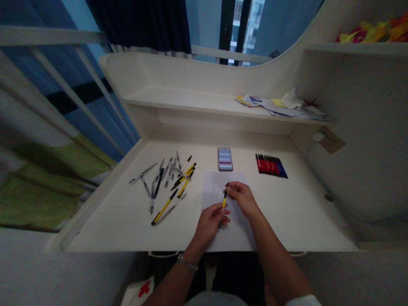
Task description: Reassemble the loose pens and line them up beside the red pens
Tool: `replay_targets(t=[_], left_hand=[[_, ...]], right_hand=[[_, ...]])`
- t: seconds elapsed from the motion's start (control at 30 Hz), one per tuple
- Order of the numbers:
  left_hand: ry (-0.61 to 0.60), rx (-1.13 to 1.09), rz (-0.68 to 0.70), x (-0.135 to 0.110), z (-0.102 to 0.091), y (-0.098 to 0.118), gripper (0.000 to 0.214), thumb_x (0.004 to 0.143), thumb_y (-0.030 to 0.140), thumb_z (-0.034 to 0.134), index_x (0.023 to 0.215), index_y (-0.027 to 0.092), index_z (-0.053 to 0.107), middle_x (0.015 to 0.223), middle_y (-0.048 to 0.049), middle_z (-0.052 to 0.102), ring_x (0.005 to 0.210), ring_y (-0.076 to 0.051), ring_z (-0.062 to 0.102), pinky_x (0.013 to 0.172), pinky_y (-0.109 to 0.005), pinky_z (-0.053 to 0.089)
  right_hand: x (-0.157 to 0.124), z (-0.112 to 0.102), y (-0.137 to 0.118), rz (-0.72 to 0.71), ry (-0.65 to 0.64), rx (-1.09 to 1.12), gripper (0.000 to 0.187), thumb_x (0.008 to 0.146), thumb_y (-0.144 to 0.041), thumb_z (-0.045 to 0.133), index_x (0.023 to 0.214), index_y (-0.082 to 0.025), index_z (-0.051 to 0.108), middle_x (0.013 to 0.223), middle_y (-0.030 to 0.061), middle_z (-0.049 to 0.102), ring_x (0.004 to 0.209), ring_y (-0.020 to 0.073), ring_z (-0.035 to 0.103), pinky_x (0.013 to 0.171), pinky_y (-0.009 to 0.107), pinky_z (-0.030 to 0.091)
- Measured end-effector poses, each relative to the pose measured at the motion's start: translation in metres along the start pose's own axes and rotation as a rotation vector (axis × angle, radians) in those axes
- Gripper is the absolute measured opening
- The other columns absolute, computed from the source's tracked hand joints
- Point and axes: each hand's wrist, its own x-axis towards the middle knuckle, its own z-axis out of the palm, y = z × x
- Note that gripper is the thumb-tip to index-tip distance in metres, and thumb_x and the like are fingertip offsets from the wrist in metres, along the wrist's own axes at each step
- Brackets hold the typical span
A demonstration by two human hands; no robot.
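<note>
- Slim yellow-and-black pen [224,202] is held between left hand [208,225] and right hand [242,199], fingers of both closed on it
- White paper sheet [215,189] is laid beneath, on pale counter [296,208]

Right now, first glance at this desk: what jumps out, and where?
At centre, the left hand and right hand hold a yellow-and-black pen over a white paper sheet. To the left of the sheet lies a loose scatter of pens, while a tidy row of red and blue pens sits to its right.
</note>
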Motion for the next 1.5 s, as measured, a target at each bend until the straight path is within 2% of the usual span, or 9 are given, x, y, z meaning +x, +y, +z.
replay_targets(t=[0.17,0.4,0.57,0.7,0.8,0.9,1.07,1.3,1.5], left_hand=[[-0.107,-0.212,-0.110,-0.004,0.001,0.004,0.038,0.076,0.041,0.068,0.098,0.010,0.067,0.085,-0.0112,0.069,0.062,-0.013,0.063,0.058,-0.024,0.046],[0.132,-0.026,0.001,0.000,0.006,-0.001,0.034,0.067,0.035,0.076,0.089,0.011,0.069,0.072,-0.0080,0.070,0.059,-0.015,0.064,0.056,-0.024,0.048],[0.193,0.078,0.068,0.002,0.006,-0.003,0.033,0.068,0.035,0.074,0.092,0.012,0.069,0.067,-0.0050,0.069,0.058,-0.015,0.064,0.054,-0.024,0.049],[0.244,0.149,0.125,0.001,0.005,-0.005,0.028,0.068,0.035,0.074,0.087,0.014,0.070,0.071,-0.0050,0.070,0.060,-0.015,0.065,0.057,-0.024,0.051],[0.221,0.116,0.109,0.002,0.005,-0.006,0.029,0.067,0.034,0.075,0.087,0.014,0.070,0.074,-0.0053,0.070,0.060,-0.015,0.065,0.057,-0.024,0.051],[0.157,0.043,0.048,0.003,0.005,-0.007,0.030,0.067,0.035,0.075,0.087,0.013,0.070,0.071,-0.0055,0.069,0.058,-0.015,0.065,0.055,-0.024,0.050],[0.117,-0.023,0.020,0.003,0.005,-0.003,0.033,0.065,0.034,0.077,0.088,0.012,0.069,0.069,-0.0061,0.069,0.056,-0.014,0.064,0.054,-0.023,0.049],[0.136,-0.034,0.007,0.004,0.008,-0.004,0.032,0.063,0.033,0.078,0.085,0.012,0.069,0.066,-0.0058,0.068,0.056,-0.015,0.064,0.053,-0.024,0.049],[0.125,-0.028,-0.012,0.005,0.006,-0.003,0.035,0.063,0.033,0.079,0.088,0.011,0.068,0.068,-0.0064,0.069,0.056,-0.016,0.064,0.052,-0.024,0.048]], right_hand=[[-0.005,-0.002,0.003,0.046,-0.057,0.083,0.030,0.067,-0.039,0.072,0.086,-0.017,0.066,0.079,0.0047,0.070,0.055,0.0103,0.052,0.054,0.025,0.037],[-0.006,0.009,0.016,-0.004,0.129,0.072,0.030,0.065,-0.038,0.074,0.083,-0.018,0.063,0.068,0.0007,0.066,0.052,0.0101,0.048,0.052,0.024,0.035],[-0.003,0.013,0.019,-0.046,0.162,-0.018,0.031,0.068,-0.039,0.070,0.091,-0.017,0.068,0.056,-0.0040,0.055,0.049,0.0098,0.042,0.048,0.025,0.031],[-0.002,0.014,0.020,-0.057,0.187,-0.065,0.025,0.066,-0.041,0.072,0.073,-0.017,0.066,0.056,-0.0034,0.054,0.049,0.0097,0.041,0.050,0.025,0.031],[-0.003,0.014,0.020,-0.045,0.255,-0.042,0.031,0.060,-0.042,0.077,0.061,-0.019,0.056,0.052,-0.0055,0.051,0.048,0.0095,0.041,0.050,0.025,0.031],[-0.006,0.012,0.017,-0.001,0.213,0.002,0.035,0.058,-0.044,0.079,0.063,-0.019,0.055,0.054,-0.0050,0.053,0.051,0.0102,0.043,0.050,0.024,0.032],[-0.009,0.010,0.011,0.086,0.090,0.104,0.039,0.074,-0.054,0.063,0.097,-0.023,0.066,0.089,0.0043,0.069,0.073,0.0160,0.057,0.056,0.024,0.036],[-0.008,0.016,0.018,0.002,0.251,0.065,0.033,0.066,-0.050,0.072,0.068,-0.019,0.063,0.067,0.0015,0.064,0.061,0.0135,0.052,0.055,0.025,0.035],[-0.009,0.013,0.018,0.065,0.145,0.152,0.040,0.071,-0.055,0.065,0.089,-0.020,0.068,0.084,0.0065,0.069,0.076,0.0182,0.059,0.061,0.027,0.041]])
